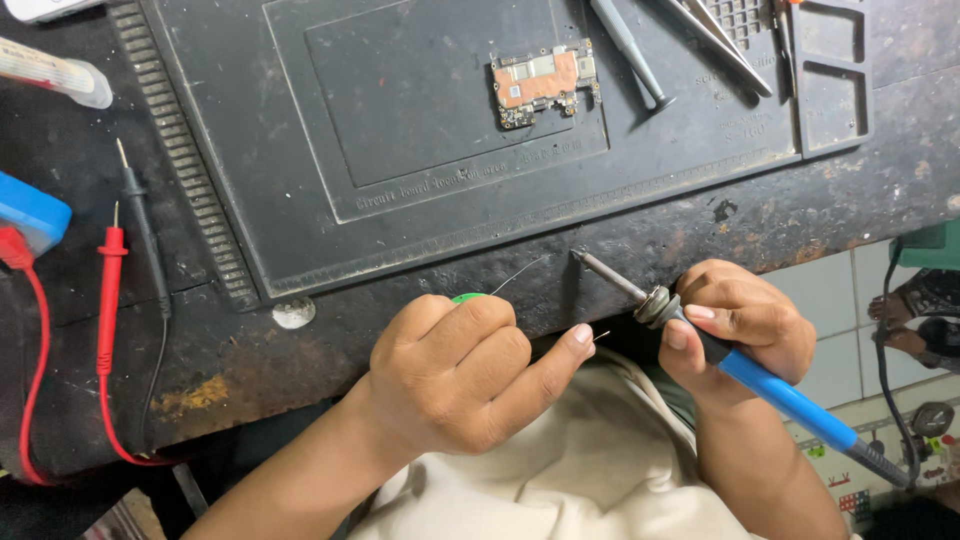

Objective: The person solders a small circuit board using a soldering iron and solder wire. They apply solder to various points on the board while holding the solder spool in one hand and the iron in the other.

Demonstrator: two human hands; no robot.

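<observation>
One worn black bench (420, 290), grey mat (250, 120)

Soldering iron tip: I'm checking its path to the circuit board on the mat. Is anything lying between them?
Nothing visible does. Between the soldering iron tip and the circuit board lies only bare mat; the grey tool lies off to the right.

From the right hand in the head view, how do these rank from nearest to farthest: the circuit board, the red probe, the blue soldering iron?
1. Blue soldering iron: held in the right hand, tip toward the bench edge.
2. Circuit board: up on the dark mat, left of the hand.
3. Red probe: far left of the bench.
</observation>
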